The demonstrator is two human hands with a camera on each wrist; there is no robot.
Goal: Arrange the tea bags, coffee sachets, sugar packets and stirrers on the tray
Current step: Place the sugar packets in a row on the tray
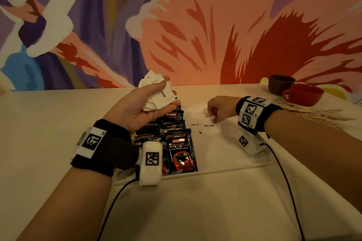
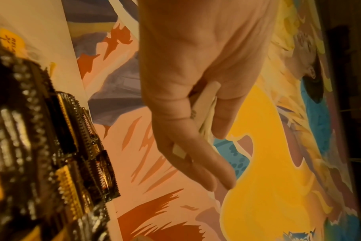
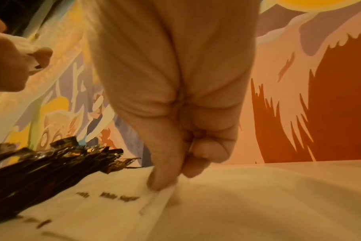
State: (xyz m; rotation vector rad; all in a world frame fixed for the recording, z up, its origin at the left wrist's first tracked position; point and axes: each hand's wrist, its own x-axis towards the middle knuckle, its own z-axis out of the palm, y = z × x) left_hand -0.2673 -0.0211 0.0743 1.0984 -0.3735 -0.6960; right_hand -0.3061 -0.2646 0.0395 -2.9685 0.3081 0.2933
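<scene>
Left hand (image 1: 137, 105) clutches crumpled paper sugar packets (image 1: 156, 92); right hand (image 1: 219, 107) pinches one flat sugar packet (image 1: 208, 125).

Two cups (image 1: 293, 90), two hands (image 1: 137, 103).

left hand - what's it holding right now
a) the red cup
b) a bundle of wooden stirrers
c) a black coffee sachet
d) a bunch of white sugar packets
d: the left hand is raised palm up above the coffee sachets, its thumb and fingers round a bunch of white sugar packets; the stirrers and red cup lie untouched at the far right of the table.
</scene>
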